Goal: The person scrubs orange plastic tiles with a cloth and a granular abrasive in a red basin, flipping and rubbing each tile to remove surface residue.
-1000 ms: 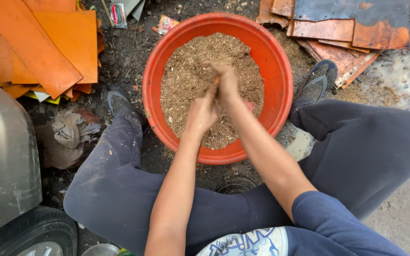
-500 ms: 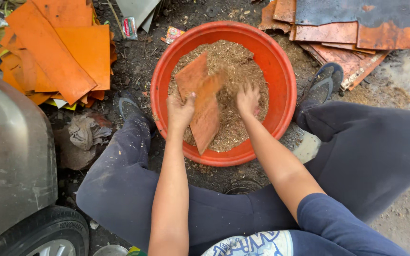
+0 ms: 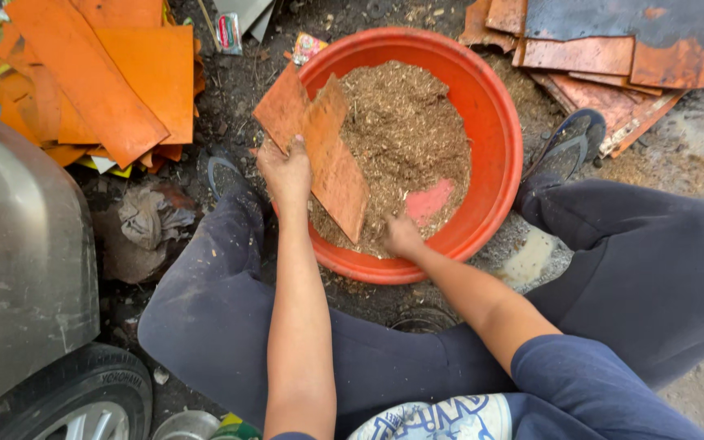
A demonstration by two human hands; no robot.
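Left hand (image 3: pixel 287 173) clamped on flat orange-brown sheets (image 3: pixel 319 151), long axis slanting toward lower right; right hand (image 3: pixel 402 236) near their lower end, grip unclear, fingers buried in sawdust inside round orange plastic basin (image 3: pixel 495 122), centre frame.

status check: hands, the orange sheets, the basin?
Left hand gripping two flat orange sheets, lifted over the red basin rim. Right hand down in the sawdust-like fill, grip unclear. Nothing blocking.

One orange basin (image 3: pixel 495 122) on the ground, holding one heap of sawdust-like chaff (image 3: pixel 405 134). Two hands at it: left hand (image 3: pixel 287 169) with two orange sheets (image 3: pixel 319 147), right hand (image 3: pixel 401 235) in the chaff. Two sandals (image 3: pixel 568 147), one tyre (image 3: pixel 83 391) near left.
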